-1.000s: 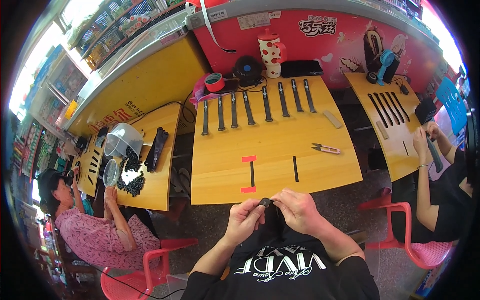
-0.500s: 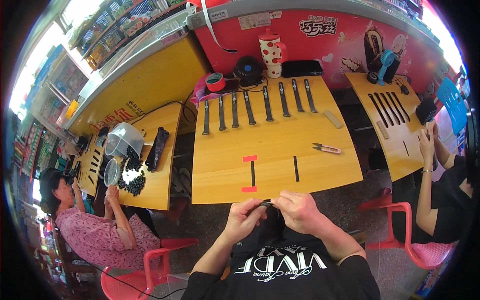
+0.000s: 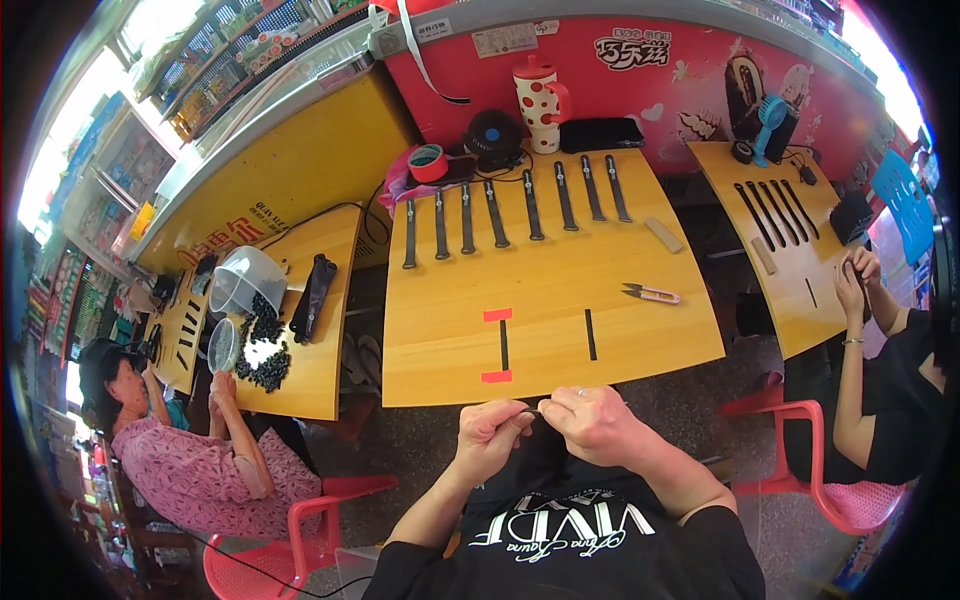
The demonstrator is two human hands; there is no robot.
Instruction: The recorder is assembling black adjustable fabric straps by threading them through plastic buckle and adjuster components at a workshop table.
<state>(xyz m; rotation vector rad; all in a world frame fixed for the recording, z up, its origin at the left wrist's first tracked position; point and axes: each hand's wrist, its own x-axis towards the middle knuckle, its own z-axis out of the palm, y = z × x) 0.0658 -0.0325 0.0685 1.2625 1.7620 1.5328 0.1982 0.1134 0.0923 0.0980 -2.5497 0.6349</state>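
Close together at the front edge of the wooden table (image 3: 450, 310), my left hand (image 3: 488, 438) and my right hand (image 3: 590, 422) are both closed in a pinch. A thin black strap (image 3: 533, 409) shows between their fingertips; most of it is hidden by the fingers and lost against the black shirt. Beyond the hands lies a black strip (image 3: 504, 346) with red tape (image 3: 497, 315) at both ends. A second short black strip (image 3: 591, 335) lies to its right. Pink-handled thread snips (image 3: 655, 294) rest farther right.
Several black straps (image 3: 494, 215) line the table's far part, with a tan block (image 3: 663, 236) at right. Behind stand a dotted tumbler (image 3: 540, 105), a black fan (image 3: 493, 138) and a red tape roll (image 3: 428, 163). People sit at side tables, left (image 3: 190, 440) and right (image 3: 890, 390).
My right hand has shifted slightly left, and less of the black strap shows between the fingers. Both hands stay pinched. The strips and snips keep their places on the table.
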